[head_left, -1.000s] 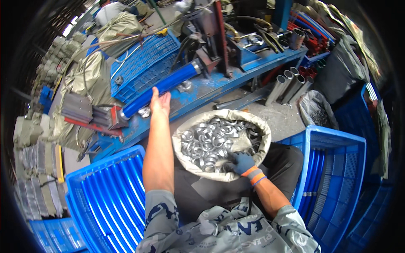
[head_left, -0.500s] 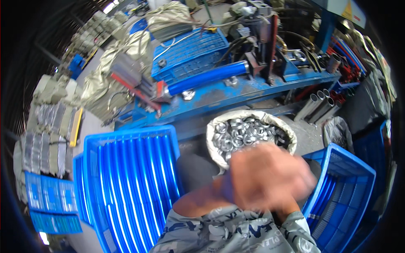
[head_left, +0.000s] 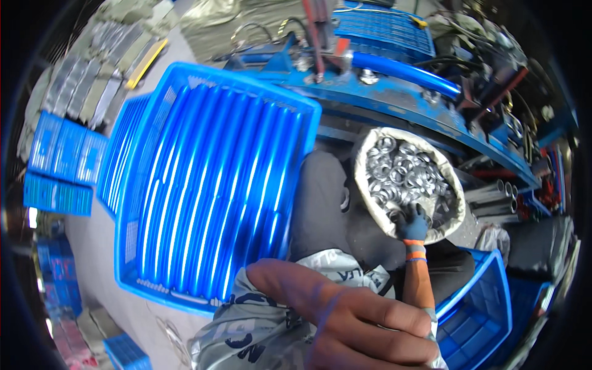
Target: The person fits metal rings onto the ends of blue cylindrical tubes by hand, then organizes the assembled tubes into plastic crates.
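The bare left hand (head_left: 373, 327) is nearest, low in the view in front of the grey patterned shirt (head_left: 246, 336), its fingers bent inward; the palm is hidden, so I cannot tell whether it grips anything. Farther out, the right hand (head_left: 412, 223), in a dark glove with an orange cuff (head_left: 415, 250), reaches over the near rim of a pale fabric sack (head_left: 361, 179), fingers partly spread among the shiny metal rings (head_left: 398, 172) inside; whether it pinches one cannot be told. The sack stands just beyond the person's dark-trousered knees. To its left, a blue plastic crate (head_left: 246, 86) holds rows of glossy blue tubes (head_left: 203, 203); another blue crate (head_left: 507, 296) stands at lower right. Beyond the sack runs a blue metal table (head_left: 407, 106), where a single blue tube (head_left: 404, 72) lies between two end fixtures. Bare steel tubes (head_left: 490, 194) lie right of the sack, and a slatted blue crate (head_left: 382, 28) is behind the table
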`<state>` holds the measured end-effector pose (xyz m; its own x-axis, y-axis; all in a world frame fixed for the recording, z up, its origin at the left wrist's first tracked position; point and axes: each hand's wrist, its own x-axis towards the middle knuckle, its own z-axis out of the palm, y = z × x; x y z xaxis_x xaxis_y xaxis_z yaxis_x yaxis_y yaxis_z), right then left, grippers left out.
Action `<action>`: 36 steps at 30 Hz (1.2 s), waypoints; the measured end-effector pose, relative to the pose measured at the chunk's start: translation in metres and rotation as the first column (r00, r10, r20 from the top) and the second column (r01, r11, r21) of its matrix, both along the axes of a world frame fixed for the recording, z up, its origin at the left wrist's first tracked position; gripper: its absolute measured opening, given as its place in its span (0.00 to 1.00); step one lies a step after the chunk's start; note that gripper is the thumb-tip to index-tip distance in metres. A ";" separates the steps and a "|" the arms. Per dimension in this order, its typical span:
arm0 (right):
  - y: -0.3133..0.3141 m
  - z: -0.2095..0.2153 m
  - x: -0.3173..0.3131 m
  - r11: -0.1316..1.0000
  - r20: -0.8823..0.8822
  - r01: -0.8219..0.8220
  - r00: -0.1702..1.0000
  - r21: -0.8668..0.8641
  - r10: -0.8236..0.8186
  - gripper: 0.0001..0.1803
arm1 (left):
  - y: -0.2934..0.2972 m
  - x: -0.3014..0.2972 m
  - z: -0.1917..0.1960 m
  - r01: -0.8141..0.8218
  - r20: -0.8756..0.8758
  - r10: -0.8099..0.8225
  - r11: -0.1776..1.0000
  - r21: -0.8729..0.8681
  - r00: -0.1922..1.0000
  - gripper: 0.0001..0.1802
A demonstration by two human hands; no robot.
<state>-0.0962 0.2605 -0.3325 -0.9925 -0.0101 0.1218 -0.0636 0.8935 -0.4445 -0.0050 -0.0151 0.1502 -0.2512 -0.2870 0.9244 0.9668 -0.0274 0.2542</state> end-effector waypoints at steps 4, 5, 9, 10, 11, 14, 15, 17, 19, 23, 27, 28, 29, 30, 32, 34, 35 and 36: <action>-0.022 0.008 0.011 0.957 -0.045 0.053 0.998 0.285 -0.042 0.36 | -0.052 0.012 -0.044 0.401 0.214 -0.364 0.899 -0.173 0.907 0.14; -0.014 0.009 0.018 0.936 0.046 0.049 0.997 0.349 -0.070 0.35 | -0.040 0.011 -0.083 0.254 0.204 -0.203 0.929 -0.269 0.958 0.13; -0.028 0.021 0.015 0.952 0.215 -0.080 0.976 0.295 0.015 0.29 | -0.102 0.035 -0.213 0.183 0.616 0.283 0.792 -0.583 0.735 0.22; -0.021 0.024 0.013 0.977 0.256 -0.096 0.966 0.188 0.046 0.29 | -0.134 0.041 -0.235 0.166 0.668 0.456 0.740 -0.651 0.588 0.23; -0.015 0.027 0.012 0.976 0.259 -0.096 0.965 0.195 0.043 0.29 | -0.173 0.048 -0.256 0.122 0.627 0.630 0.654 -0.747 0.459 0.23; -0.002 0.031 0.008 0.984 0.214 -0.127 0.972 0.122 0.099 0.24 | -0.261 0.090 -0.284 0.400 0.388 0.910 0.413 -0.818 -0.145 0.34; -0.003 0.032 0.009 0.984 0.219 -0.136 0.970 0.119 0.108 0.24 | -0.281 0.109 -0.289 0.564 0.324 0.919 0.393 -0.726 -0.224 0.37; -0.010 0.033 0.004 0.974 0.302 -0.178 0.944 0.142 0.129 0.25 | -0.297 0.138 -0.309 0.698 0.242 0.924 0.383 -0.605 -0.297 0.41; -0.016 0.038 0.001 0.969 0.342 -0.199 0.929 0.144 0.140 0.26 | -0.300 0.159 -0.331 0.790 0.178 0.919 0.393 -0.471 -0.351 0.45; 0.026 0.037 0.026 0.981 0.352 -0.038 0.930 -0.192 0.105 0.23 | -0.298 0.120 -0.341 0.745 0.365 0.851 0.513 -0.427 -0.377 0.45; -0.012 0.097 0.018 0.548 0.529 0.374 0.835 -0.748 0.152 0.20 | -0.319 0.102 -0.274 0.218 0.887 0.169 0.973 -0.080 -0.430 0.33; -0.019 0.103 0.021 0.192 0.437 0.402 0.875 -0.895 0.206 0.22 | -0.320 0.080 -0.260 0.156 0.897 -0.052 0.979 0.134 -0.440 0.38; -0.010 0.085 0.027 -0.113 0.380 0.419 0.888 -0.901 0.260 0.25 | -0.291 0.049 -0.247 0.251 0.961 -0.019 0.964 0.091 -0.277 0.40; -0.036 0.119 0.027 -0.296 0.244 0.343 0.914 -0.892 0.326 0.30 | -0.261 0.030 -0.235 0.294 0.994 0.015 0.956 0.018 -0.108 0.42; -0.045 0.175 0.038 -0.362 0.144 0.267 0.932 -0.893 0.332 0.43 | -0.209 -0.011 -0.217 0.409 0.903 0.406 0.807 -0.427 0.142 0.44; -0.047 0.191 0.045 -0.364 0.091 0.202 0.950 -0.909 0.299 0.40 | -0.158 -0.048 -0.157 0.527 0.770 0.586 0.583 -0.618 0.254 0.46; -0.045 0.198 0.048 -0.348 0.051 0.166 0.947 -0.923 0.316 0.37 | -0.146 -0.055 -0.152 0.549 0.750 0.569 0.527 -0.648 0.339 0.44; -0.044 0.205 0.047 -0.370 0.010 0.146 0.938 -0.918 0.345 0.39 | -0.138 -0.061 -0.148 0.565 0.727 0.544 0.471 -0.678 0.419 0.42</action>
